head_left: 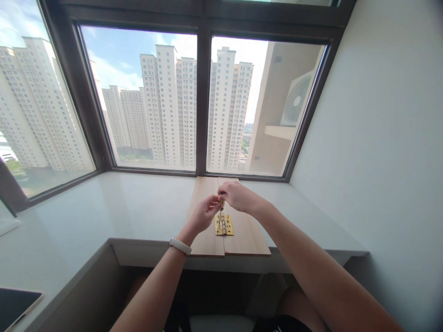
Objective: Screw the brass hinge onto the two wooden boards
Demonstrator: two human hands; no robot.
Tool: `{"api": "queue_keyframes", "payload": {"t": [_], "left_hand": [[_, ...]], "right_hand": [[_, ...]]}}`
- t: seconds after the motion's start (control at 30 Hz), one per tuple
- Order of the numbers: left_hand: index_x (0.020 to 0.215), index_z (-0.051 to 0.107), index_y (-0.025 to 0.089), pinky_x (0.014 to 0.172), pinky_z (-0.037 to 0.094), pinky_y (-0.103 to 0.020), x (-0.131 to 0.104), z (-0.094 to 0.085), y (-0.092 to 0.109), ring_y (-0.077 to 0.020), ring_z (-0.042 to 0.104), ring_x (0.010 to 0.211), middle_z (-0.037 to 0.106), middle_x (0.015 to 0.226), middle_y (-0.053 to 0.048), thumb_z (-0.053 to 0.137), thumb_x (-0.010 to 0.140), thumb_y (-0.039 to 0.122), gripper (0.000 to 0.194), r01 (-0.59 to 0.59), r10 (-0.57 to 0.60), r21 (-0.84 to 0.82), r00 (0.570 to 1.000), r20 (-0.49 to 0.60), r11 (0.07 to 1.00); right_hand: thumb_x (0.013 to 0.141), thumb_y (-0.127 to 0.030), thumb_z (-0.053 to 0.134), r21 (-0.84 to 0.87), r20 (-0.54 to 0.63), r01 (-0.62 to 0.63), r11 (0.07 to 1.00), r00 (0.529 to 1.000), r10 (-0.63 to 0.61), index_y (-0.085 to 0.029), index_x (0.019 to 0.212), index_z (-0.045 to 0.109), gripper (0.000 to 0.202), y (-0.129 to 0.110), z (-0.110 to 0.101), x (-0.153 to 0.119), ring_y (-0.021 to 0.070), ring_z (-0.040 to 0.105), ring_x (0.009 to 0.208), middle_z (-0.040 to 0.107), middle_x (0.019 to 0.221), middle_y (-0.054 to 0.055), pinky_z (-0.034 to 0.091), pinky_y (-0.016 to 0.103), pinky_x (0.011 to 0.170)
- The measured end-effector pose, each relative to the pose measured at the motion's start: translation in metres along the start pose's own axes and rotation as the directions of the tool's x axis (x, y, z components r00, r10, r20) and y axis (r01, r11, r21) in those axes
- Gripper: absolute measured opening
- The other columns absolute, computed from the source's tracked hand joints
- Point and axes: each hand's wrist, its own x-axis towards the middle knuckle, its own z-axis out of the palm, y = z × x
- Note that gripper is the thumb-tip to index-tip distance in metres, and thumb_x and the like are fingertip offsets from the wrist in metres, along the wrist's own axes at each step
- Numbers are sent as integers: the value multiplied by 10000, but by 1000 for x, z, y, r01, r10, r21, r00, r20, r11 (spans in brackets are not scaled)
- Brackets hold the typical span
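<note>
A brass-coloured hinge (pixel 228 230) lies open across the seam of two light wooden boards, the left board (pixel 206 244) and the right board (pixel 246 240). Several screws stand in its holes. Above it, a screwdriver (pixel 222 203) with a yellow and black handle points down, its shaft reaching the hinge's left leaf. My right hand (pixel 238 196) is closed round the top of the handle. From the left, my left hand (pixel 205 213) has its fingers closed about the lower handle; their exact contact is partly hidden. The screw under the tip is too small to make out.
The boards rest on a white windowsill counter (pixel 145 207), their near ends overhanging its front edge. A dark-framed window (pixel 203 106) rises behind. To the right stands a white wall (pixel 374 138). A dark-screened device (pixel 17 304) lies at the lower left.
</note>
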Motion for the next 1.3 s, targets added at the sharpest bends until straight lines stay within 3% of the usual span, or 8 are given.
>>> {"api": "queue_keyframes", "payload": {"t": [0.1, 0.37, 0.6, 0.73, 0.87, 1.03, 1.17, 1.3], "left_hand": [[1146, 638, 190, 886, 563, -353, -3, 0, 4, -207, 680, 985, 712, 1041, -91, 660, 883, 363, 316, 4, -5, 25, 1000, 6, 1000], [1079, 639, 207, 801, 581, -347, -1, 12, 12, -197, 691, 871, 718, 954, -60, 726, 826, 380, 319, 3, 20, 153, 988, -151, 988], [881, 632, 183, 747, 591, -336, 1, 24, 10, -200, 708, 786, 726, 865, -66, 706, 842, 415, 246, -3, 28, 100, 968, -249, 995], [961, 664, 185, 771, 587, -341, 2, 22, 4, -209, 716, 818, 731, 899, -69, 666, 876, 373, 206, -24, 40, 78, 979, -198, 997], [1066, 684, 190, 820, 572, -352, 5, 16, -1, -214, 706, 897, 739, 963, -76, 638, 891, 326, 226, -8, 15, 54, 992, -124, 998], [1121, 695, 194, 876, 547, -375, 4, 11, -4, -226, 684, 988, 736, 1077, -97, 576, 932, 342, 268, 12, -12, -1, 999, -30, 1000], [1175, 671, 202, 924, 530, -412, 1, 8, -1, -239, 671, 1044, 724, 1109, -99, 584, 928, 358, 305, 24, -23, 33, 1000, -5, 999], [1199, 639, 226, 915, 529, -420, -1, 7, 6, -245, 665, 1056, 713, 1114, -86, 681, 860, 351, 364, 23, -13, 118, 997, -81, 993]], "right_hand": [[875, -250, 646, -62, -33, -33, 998, 999, 31, -191, 691, 658, 193, 0, 3, 2, 178, 552, 682, 642, 728, 76, 345, 294, 630], [905, -490, 603, -341, -111, -182, 922, 982, 153, -179, 621, 597, 421, -12, 7, 7, 217, 584, 660, 605, 635, 104, 353, 313, 615], [964, -519, 487, -401, -184, -307, 863, 950, 252, -144, 688, 676, 502, -15, 16, 7, 282, 647, 766, 650, 714, 164, 401, 371, 723], [963, -541, 483, -448, -117, -268, 853, 963, 241, -161, 825, 687, 453, -14, 5, 0, 261, 653, 826, 680, 823, 129, 419, 341, 737], [952, -307, 550, -323, 7, -85, 942, 996, 92, -213, 1106, 643, 203, -12, -7, -8, 206, 634, 950, 692, 1050, 75, 417, 267, 751], [930, -165, 541, -300, 61, -13, 954, 998, 33, -181, 982, 663, 133, -9, -10, -8, 173, 619, 923, 693, 988, 70, 396, 236, 742], [970, -277, 517, -401, 58, -56, 915, 995, 87, -166, 878, 669, 209, -13, -9, -5, 174, 618, 838, 693, 926, 86, 373, 254, 691], [1009, -448, 420, -479, 29, -111, 871, 989, 142, -168, 905, 694, 405, -21, -9, -5, 198, 630, 846, 700, 945, 107, 383, 269, 691]]}}
